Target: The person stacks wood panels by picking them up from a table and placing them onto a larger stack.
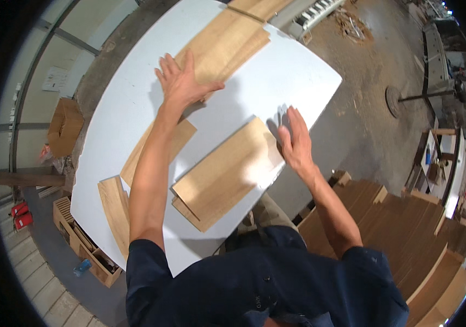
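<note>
My left hand [181, 84] is spread wide, fingers apart, over the near end of long light-wood planks [216, 49] at the far side of a white table [135, 87]. Closer to me lies a short stack of light-wood boards [227, 169], slightly out of line with one another. By the right end of that stack is my right hand [298, 144], fingers stretched out and thumb apart, holding nothing; whether it touches the boards I cannot tell. Under my left forearm lie more short boards [181, 136], partly hidden, and another narrow board [114, 201] sits at the table's left edge.
A large stack of brown boards [347, 218] stands at the right, near my right elbow. On the floor are a wooden crate [83, 242] and a cardboard box [64, 128] to the left. A stand fan [393, 102] is farther right. Machinery [312, 16] adjoins the table's far end.
</note>
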A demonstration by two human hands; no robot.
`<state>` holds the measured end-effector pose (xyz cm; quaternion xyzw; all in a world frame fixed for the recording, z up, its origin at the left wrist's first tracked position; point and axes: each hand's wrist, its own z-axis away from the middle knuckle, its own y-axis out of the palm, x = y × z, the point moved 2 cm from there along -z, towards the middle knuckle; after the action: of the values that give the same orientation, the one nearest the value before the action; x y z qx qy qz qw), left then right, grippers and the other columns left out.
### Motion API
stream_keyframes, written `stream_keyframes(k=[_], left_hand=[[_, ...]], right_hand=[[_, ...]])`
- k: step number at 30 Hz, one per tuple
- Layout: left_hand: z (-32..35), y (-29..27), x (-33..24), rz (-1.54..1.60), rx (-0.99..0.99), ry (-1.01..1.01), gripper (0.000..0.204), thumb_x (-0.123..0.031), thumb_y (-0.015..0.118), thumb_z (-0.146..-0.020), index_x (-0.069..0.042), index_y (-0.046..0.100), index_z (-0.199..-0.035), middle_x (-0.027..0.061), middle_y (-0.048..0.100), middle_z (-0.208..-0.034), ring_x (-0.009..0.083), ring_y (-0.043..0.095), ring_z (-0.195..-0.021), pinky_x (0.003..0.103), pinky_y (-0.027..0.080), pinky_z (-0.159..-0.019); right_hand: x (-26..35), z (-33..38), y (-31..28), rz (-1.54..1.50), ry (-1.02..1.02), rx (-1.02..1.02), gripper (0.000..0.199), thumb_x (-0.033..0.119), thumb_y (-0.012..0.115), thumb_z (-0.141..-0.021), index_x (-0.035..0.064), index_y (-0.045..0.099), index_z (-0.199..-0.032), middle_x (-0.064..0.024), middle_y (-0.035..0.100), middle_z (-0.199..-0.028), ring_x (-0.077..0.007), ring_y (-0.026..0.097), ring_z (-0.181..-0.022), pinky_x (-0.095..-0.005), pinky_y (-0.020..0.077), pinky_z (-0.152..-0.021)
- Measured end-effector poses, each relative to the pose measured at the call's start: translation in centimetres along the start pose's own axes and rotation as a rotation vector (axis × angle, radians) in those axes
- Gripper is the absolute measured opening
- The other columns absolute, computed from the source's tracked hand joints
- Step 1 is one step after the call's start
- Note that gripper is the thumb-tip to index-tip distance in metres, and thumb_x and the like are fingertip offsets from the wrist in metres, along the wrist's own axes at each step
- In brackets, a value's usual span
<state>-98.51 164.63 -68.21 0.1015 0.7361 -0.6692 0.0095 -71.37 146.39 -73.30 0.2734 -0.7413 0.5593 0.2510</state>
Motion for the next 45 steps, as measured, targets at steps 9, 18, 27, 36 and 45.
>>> stream_keyframes(k=[9,18,27,36,45], left_hand=[[12.3,-2.4,2.6,0.186,0.048,0.055,0.113,-0.041,0.087,-0.055,-0.008,0.035,-0.15,0.0328,0.028,-0.146,0.0497,0.027,-0.134,0.06,0.024,-0.112],[29.6,-3.6,0.1,0.312,0.212,0.223,0.108,-0.033,0.09,-0.052,-0.007,0.04,-0.144,0.0326,0.026,-0.143,0.0521,0.029,-0.129,0.064,0.023,-0.11],[27.7,-4.2,1.0,0.251,0.328,0.188,0.121,-0.041,0.094,-0.05,-0.006,0.034,-0.149,0.0367,0.019,-0.148,0.0556,0.021,-0.136,0.065,0.021,-0.112],[-3.7,-0.1,-1.2,-0.015,0.11,0.023,0.116,-0.065,0.081,-0.06,-0.011,0.035,-0.152,0.0348,0.022,-0.153,0.0498,0.02,-0.142,0.053,0.024,-0.116],[12.8,-2.8,2.5,0.161,0.083,0.137,0.109,-0.044,0.087,-0.059,-0.009,0.038,-0.15,0.0322,0.027,-0.146,0.0472,0.025,-0.137,0.056,0.024,-0.113]], right_hand=[[6.6,-0.2,-1.8,-0.038,-0.307,0.049,0.061,0.026,0.064,-0.092,-0.0034,0.045,-0.141,-0.0259,0.041,-0.149,-0.0439,0.04,-0.137,-0.0512,0.0331,-0.114],[11.6,2.3,7.4,0.199,-0.61,0.553,0.089,0.07,0.037,-0.093,0.0031,0.031,-0.152,-0.0184,0.031,-0.158,-0.0373,0.023,-0.148,-0.0531,0.0178,-0.121],[-4.3,-6.4,-1.0,0.421,-0.035,0.075,0.073,0.054,0.034,-0.102,-0.0024,0.036,-0.149,-0.0256,0.032,-0.156,-0.0424,0.023,-0.147,-0.0522,0.0148,-0.121],[-2.4,3.8,-3.1,0.073,0.109,0.041,0.058,0.04,0.045,-0.104,-0.0001,0.041,-0.146,-0.023,0.04,-0.151,-0.0392,0.038,-0.14,-0.0466,0.0323,-0.115],[4.1,3.4,-5.1,-0.034,-0.189,0.021,0.056,0.016,0.063,-0.093,0.0006,0.044,-0.143,-0.0236,0.043,-0.148,-0.0418,0.043,-0.136,-0.0481,0.0384,-0.111]])
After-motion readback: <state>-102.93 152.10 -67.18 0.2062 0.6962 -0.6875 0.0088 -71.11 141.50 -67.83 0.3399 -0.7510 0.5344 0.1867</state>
